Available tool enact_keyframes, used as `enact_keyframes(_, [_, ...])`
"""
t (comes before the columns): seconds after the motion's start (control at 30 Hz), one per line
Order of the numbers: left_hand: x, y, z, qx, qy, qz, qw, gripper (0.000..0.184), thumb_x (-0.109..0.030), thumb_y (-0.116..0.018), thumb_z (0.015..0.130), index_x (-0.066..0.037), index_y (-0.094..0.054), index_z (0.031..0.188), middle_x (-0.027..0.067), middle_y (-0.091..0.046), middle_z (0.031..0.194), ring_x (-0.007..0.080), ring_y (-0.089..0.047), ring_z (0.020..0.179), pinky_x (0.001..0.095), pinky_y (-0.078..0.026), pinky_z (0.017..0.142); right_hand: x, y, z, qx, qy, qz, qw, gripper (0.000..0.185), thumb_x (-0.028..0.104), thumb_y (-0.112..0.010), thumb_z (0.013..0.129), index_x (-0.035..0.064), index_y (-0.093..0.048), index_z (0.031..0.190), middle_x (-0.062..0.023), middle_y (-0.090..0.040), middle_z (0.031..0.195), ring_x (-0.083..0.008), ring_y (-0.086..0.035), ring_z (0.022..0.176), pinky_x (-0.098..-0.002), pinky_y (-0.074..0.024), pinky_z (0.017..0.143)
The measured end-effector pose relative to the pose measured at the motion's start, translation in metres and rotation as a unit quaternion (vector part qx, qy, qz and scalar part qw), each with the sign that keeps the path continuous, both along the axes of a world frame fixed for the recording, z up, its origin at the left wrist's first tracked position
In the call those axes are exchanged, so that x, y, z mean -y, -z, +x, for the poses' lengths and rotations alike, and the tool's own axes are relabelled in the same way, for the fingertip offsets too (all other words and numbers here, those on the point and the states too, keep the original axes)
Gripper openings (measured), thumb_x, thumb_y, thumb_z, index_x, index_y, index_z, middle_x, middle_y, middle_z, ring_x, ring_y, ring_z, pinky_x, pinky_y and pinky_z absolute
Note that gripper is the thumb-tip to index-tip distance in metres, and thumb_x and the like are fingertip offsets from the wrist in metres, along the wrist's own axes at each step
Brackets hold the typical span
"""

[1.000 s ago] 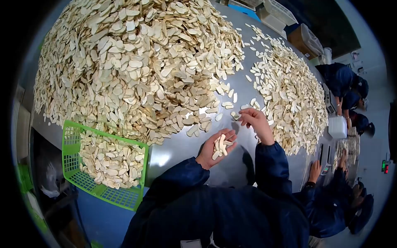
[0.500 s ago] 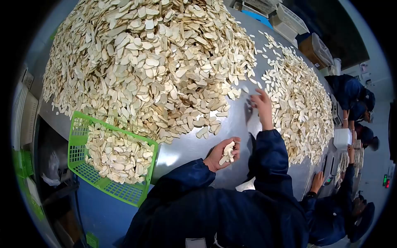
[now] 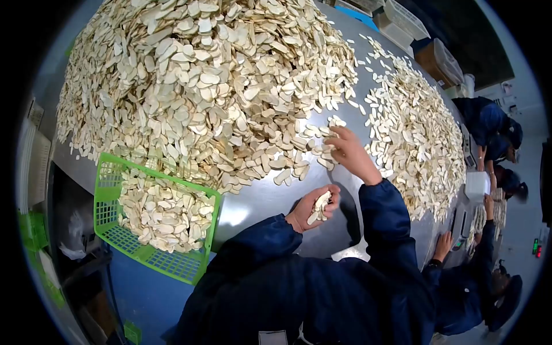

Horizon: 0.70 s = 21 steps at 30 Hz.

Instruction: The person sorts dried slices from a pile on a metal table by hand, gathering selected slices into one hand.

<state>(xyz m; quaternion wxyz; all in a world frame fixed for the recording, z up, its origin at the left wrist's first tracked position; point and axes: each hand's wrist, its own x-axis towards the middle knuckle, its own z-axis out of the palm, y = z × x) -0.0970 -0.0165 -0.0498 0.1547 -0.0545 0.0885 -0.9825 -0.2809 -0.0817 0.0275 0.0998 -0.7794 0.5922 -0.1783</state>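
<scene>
My left hand (image 3: 316, 208) is closed around a few pale, elongated dried slices (image 3: 319, 206), held over the bare metal near my body. My right hand (image 3: 353, 155) reaches to the near edge of a large heap of the same slices (image 3: 201, 86). Its fingers are apart and reach down at loose slices (image 3: 319, 133) there; whether they touch any is unclear. On the right lies a second, flatter pile of slices (image 3: 414, 132), beside my right wrist. What kind of root or mushroom the slices come from I cannot tell.
A green plastic basket (image 3: 150, 261), partly filled with slices, sits at the left table edge. The metal table (image 3: 261, 210) runs beneath the heaps. Other people in dark clothing (image 3: 460, 293) work at the right, near scales and a white container (image 3: 477, 185). Bins (image 3: 397, 26) stand at the far side.
My right hand has moved left and nearer, from the gap between the piles to the large heap's edge. My left hand still holds its slices, almost in place.
</scene>
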Motion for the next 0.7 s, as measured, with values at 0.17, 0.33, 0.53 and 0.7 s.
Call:
enact_keyframes(0.17, [-0.001,-0.004,0.000,0.005,-0.008,0.002,1.000,0.023,-0.023,-0.051,0.093,-0.005,-0.053,0.108,0.0045,-0.049,0.089,0.0122,-0.045,0.071,0.0200,-0.040,0.050,-0.010,-0.006,0.008,-0.001,0.058,-0.038,0.998,0.014,0.007,-0.064,0.073,0.0048,-0.066,0.087,-0.0129,-0.061,0.098,-0.0322,-0.056,0.093,-0.0404,-0.0454,0.078])
enact_keyframes(0.33, [0.000,-0.001,0.001,0.015,-0.015,0.001,1.000,0.025,-0.023,-0.051,0.094,-0.005,-0.053,0.111,0.0041,-0.049,0.088,0.0123,-0.043,0.069,0.0208,-0.039,0.050,-0.012,0.013,0.031,-0.128,0.076,-0.093,0.984,0.004,0.010,-0.064,0.075,0.0069,-0.064,0.076,-0.0079,-0.056,0.083,-0.0278,-0.054,0.087,-0.0387,-0.0420,0.072])
enact_keyframes(0.53, [0.001,-0.012,0.002,0.112,-0.040,0.008,0.993,0.034,-0.026,-0.047,0.096,-0.007,-0.052,0.123,0.0072,-0.059,0.104,0.0176,-0.059,0.095,0.0306,-0.053,0.075,-0.035,-0.025,0.009,0.222,0.173,0.116,0.952,0.013,0.010,-0.063,0.083,-0.0011,-0.065,0.089,-0.0086,-0.061,0.080,-0.0193,-0.058,0.074,-0.0287,-0.0444,0.066])
enact_keyframes(0.7, [-0.002,-0.007,-0.001,0.104,-0.053,0.036,0.993,0.031,-0.025,-0.049,0.095,-0.006,-0.053,0.120,0.0089,-0.060,0.107,0.0222,-0.058,0.100,0.0366,-0.052,0.083,-0.051,-0.024,-0.010,0.299,0.187,0.143,0.925,0.018,0.009,-0.060,0.085,-0.0021,-0.066,0.097,-0.0116,-0.066,0.085,-0.0169,-0.062,0.075,-0.0263,-0.0475,0.069])
